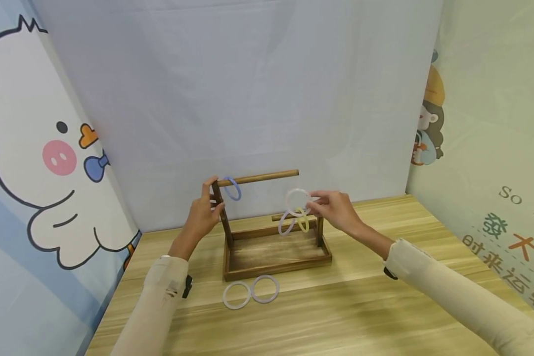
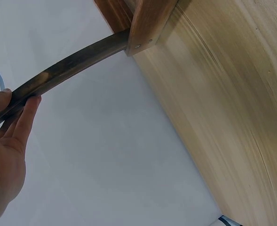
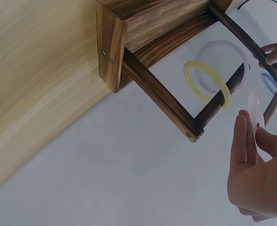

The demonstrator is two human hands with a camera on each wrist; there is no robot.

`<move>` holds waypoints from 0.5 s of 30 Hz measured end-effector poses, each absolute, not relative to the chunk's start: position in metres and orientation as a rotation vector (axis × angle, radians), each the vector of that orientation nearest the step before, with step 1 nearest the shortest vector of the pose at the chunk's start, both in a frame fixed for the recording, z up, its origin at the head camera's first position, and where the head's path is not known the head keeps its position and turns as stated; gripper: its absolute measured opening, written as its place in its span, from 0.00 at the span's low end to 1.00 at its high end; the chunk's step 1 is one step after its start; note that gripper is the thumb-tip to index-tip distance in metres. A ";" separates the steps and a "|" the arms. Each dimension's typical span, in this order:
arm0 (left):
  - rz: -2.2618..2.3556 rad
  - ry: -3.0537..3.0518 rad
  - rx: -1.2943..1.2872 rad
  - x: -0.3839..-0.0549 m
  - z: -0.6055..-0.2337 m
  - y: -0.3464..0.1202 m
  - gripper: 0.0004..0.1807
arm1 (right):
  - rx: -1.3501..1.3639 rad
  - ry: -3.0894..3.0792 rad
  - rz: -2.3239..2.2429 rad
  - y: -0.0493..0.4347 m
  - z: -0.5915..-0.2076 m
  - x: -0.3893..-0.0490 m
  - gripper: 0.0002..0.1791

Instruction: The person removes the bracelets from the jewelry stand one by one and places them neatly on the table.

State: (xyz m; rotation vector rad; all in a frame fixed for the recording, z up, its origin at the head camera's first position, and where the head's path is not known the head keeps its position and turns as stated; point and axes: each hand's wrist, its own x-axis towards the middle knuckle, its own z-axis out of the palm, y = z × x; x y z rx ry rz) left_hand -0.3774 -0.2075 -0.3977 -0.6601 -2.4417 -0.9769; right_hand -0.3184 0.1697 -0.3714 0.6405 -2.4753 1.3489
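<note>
A person's right hand pinches a pale pink ring between thumb and fingertips near the free end of a wooden rack's upper bar, as the left hand grips the left post near its top; the left wrist view crops that hand and the blue ring, while the right hand partly hides the right post in the head view

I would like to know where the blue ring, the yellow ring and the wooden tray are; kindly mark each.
Blue ring (image 1: pixel 238 188), head view: right side of its band.
Yellow ring (image 3: pixel 227 98), right wrist view: lower right of its band.
Wooden tray (image 1: pixel 278 268), head view: its front wall.
</note>
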 end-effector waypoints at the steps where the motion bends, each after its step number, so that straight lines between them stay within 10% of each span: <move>1: -0.980 -2.442 -0.660 -0.377 -0.398 -0.207 0.43 | 0.648 -2.471 1.353 0.169 -0.372 -0.317 0.18; 15: -0.993 -2.438 -0.656 -0.378 -0.398 -0.207 0.44 | 0.685 -2.473 1.372 0.165 -0.378 -0.307 0.19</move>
